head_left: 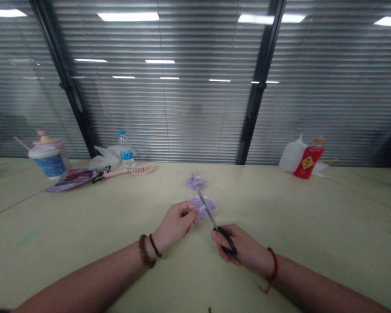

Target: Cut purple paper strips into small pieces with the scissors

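Note:
Between the thumb and fingers of my left hand (180, 219) is a small pale purple strip (202, 208), its free end pointing right. My right hand (236, 245) grips a pair of scissors (211, 216) by the black handles. The blades reach up and left, crossing by the strip's end; they look nearly closed. Below the strip and blades sits a shallow clear dish (211, 211) with small purple bits in it. Just beyond the blade tips, a second clear dish (195, 181) holds a heap of purple pieces.
At the back left are a blue and white cup (48, 163), a water bottle (126, 150), a pink hairbrush (141, 170) and a purple packet (72, 179). A red bottle (309, 161) and a white squeeze bottle (293, 154) stand back right. Window blinds rise behind the table (117, 226).

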`<action>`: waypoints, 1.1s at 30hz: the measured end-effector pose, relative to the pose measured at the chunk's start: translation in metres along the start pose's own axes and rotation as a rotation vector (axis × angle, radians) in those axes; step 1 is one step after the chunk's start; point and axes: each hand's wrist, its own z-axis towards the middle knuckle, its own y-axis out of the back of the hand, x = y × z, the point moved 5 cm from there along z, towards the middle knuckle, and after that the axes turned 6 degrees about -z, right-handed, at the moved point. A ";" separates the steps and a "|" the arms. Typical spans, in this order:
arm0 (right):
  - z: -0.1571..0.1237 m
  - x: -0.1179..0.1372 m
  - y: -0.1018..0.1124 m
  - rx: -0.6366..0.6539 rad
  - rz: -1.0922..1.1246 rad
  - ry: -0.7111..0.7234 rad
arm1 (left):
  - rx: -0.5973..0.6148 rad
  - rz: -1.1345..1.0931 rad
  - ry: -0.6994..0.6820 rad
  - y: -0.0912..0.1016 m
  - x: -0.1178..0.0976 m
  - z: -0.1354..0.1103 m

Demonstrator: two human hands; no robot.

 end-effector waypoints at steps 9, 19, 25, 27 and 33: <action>-0.001 0.002 -0.003 0.059 0.070 0.016 | -0.068 -0.062 -0.015 0.005 0.004 0.002; -0.002 0.002 -0.007 0.083 -0.066 0.041 | 0.025 -0.067 -0.027 -0.004 -0.004 -0.003; -0.003 0.004 -0.007 0.078 -0.076 0.031 | 0.032 -0.054 -0.039 -0.005 -0.007 -0.005; -0.003 0.004 -0.007 0.063 -0.071 0.020 | 0.033 -0.050 -0.033 -0.004 -0.007 -0.005; -0.001 0.001 -0.004 0.015 -0.037 -0.008 | 0.001 -0.007 -0.012 -0.001 -0.005 -0.004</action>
